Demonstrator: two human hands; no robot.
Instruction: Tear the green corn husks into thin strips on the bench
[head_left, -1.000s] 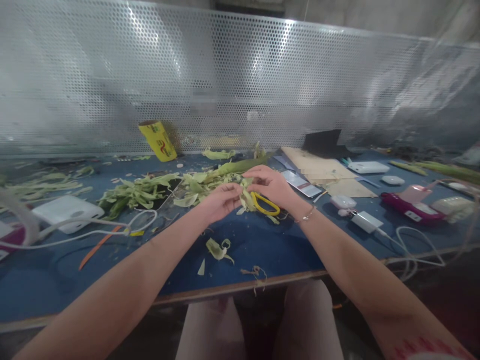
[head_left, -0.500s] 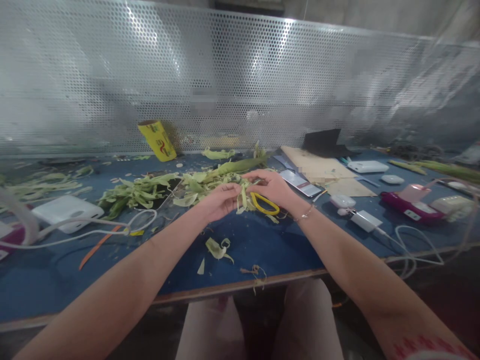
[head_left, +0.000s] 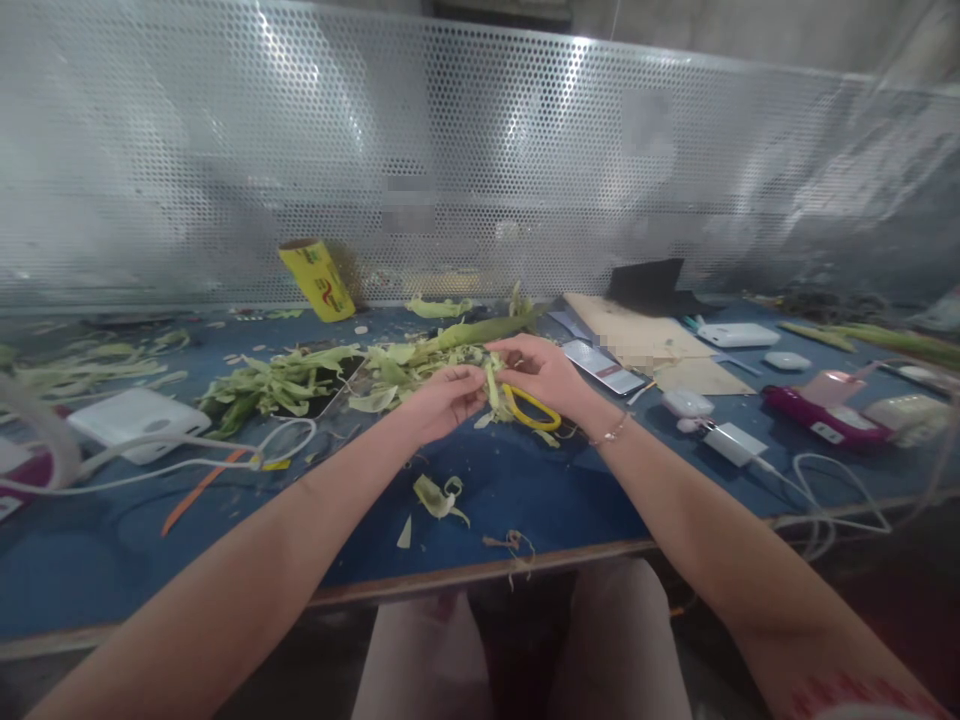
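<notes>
My left hand [head_left: 452, 400] is closed in a pinch, its fingertips at a pale green husk strip [head_left: 493, 386]. My right hand [head_left: 536, 370] grips the same strip from the other side, thumb and fingers bent round its upper part. The fingertips of the two hands nearly meet. A yellow loop like a scissors handle [head_left: 553, 420] shows just under my right hand; the rest of it is hidden. Behind my hands lies a heap of green husk pieces [head_left: 390, 365], with a long broad husk [head_left: 487, 328] across its top.
A tilted yellow cardboard tube [head_left: 319, 280] stands near the perforated metal screen [head_left: 480, 160]. Left are another husk pile [head_left: 277, 385] and a white adapter [head_left: 139, 425] with cables. Right are a phone [head_left: 604, 367], brown card [head_left: 637, 330] and white chargers [head_left: 735, 445]. Husk scraps [head_left: 439, 498] lie near the front edge.
The husk strip between my fingers now stands more upright and narrower. My left fingertips have shifted slightly right; my right hand has hardly moved.
</notes>
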